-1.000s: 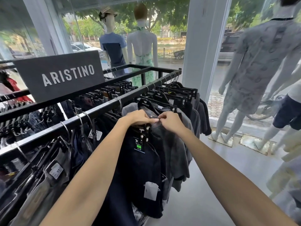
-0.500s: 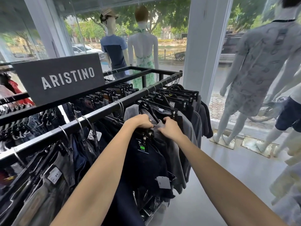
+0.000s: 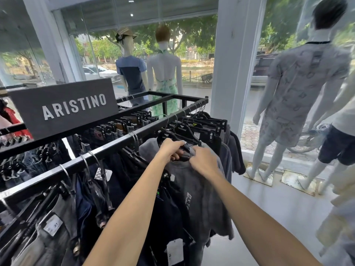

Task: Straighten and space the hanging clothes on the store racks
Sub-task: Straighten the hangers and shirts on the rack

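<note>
At the far left a dark sign (image 3: 63,108) reading ARISTINO sits on top of the black rack (image 3: 76,162); below it, jeans (image 3: 55,233) hang packed close together on wire hooks, one with a white size label. Behind the rack, at the window, stand a mannequin in a blue tee (image 3: 132,73) and one in a green dress (image 3: 165,77).

Near the middle of the front rail the left hand (image 3: 171,148) reaches in from below; its grip is closed, fingers curled over the neck of a grey T-shirt (image 3: 199,204) just under its black hanger (image 3: 169,137). The T-shirt hangs from that rail, in front of darker tops, with a small white print on its chest; a white price tag (image 3: 174,250) dangles near its hem. Just beside the left hand, the right hand (image 3: 203,160) has its grip narrow, fingertips pinching the same collar from the other side; the two hands almost touch.

Further right, more dark tops (image 3: 234,150) hang on black hangers towards the end of the rail, some of them bunched; beyond them rises a white pillar (image 3: 230,64), then a mannequin in a grey patterned outfit (image 3: 294,89) on the window ledge.
</note>
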